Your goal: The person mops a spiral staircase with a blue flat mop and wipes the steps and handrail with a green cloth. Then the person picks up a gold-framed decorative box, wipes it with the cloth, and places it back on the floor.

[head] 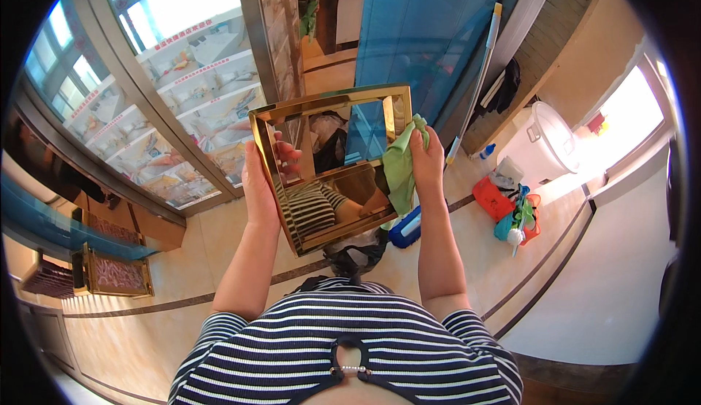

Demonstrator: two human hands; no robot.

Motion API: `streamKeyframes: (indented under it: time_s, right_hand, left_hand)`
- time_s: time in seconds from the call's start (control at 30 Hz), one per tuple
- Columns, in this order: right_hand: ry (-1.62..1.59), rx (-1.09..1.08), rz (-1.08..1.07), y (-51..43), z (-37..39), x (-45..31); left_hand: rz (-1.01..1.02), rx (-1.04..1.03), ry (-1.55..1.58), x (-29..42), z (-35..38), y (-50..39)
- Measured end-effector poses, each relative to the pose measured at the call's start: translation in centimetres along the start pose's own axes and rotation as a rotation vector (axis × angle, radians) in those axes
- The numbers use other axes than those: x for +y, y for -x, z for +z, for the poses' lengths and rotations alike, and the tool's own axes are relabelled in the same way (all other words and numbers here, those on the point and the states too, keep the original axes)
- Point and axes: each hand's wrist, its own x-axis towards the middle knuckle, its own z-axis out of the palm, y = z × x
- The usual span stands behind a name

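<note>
A gold-coloured, mirror-like rectangular metal piece with a raised rim (334, 96) is held tilted in front of my chest. My left hand (262, 186) grips its left edge, the thumb outside and the fingers over the shiny face. At the right edge my right hand (429, 158) pinches a green cloth (399, 166) against the rim; whether those fingers also hold the metal is hard to tell. The polished surface reflects a striped top, an arm and a dark bag. Below the piece, a black plastic bag (358, 260) is partly hidden.
Glass doors with posters and a metal frame (143, 84) stand at the left. A blue glass panel (421, 38) and a long pole (482, 76) are at the upper right. A white bin (534, 147), red bag (492, 197) and blue brush head (405, 231) are on the tiled floor.
</note>
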Motion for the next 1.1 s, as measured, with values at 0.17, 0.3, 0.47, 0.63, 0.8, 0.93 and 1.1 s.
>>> streamKeyframes:
  time_s: [0.17, 0.3, 0.47, 0.63, 0.8, 0.93, 1.1]
  right_hand:
    - [0.024, 0.005, 0.062, 0.3, -0.2, 0.4]
    - [-0.336, 0.222, 0.185, -0.4, -0.8, 0.9]
    - [-0.301, 0.343, -0.193, 0.1, -0.9, -2.2]
    - [0.355, -0.055, -1.013, 2.1, 2.5, -7.4]
    - [0.277, -0.316, -1.305, 2.7, 3.6, -7.7]
    - [0.319, -0.378, -1.398, 0.9, 0.7, -5.7]
    - [0.487, -0.397, -1.356, -1.9, -3.5, -3.8]
  left_hand:
    - [0.058, -0.081, -0.152, -0.5, -0.3, 0.1]
    - [-0.033, -0.189, -0.154, -0.8, -0.2, 0.4]
    - [0.101, -0.220, -0.374, -1.2, 0.8, 0.7]
    - [0.300, -0.367, -0.881, -1.9, 2.6, 1.4]
    - [0.593, -0.487, -0.953, -0.3, 2.5, 2.3]
    - [0.715, -0.598, -1.036, 2.6, 1.2, 2.7]
    - [0.736, -0.624, -0.958, 5.3, 0.0, 3.6]
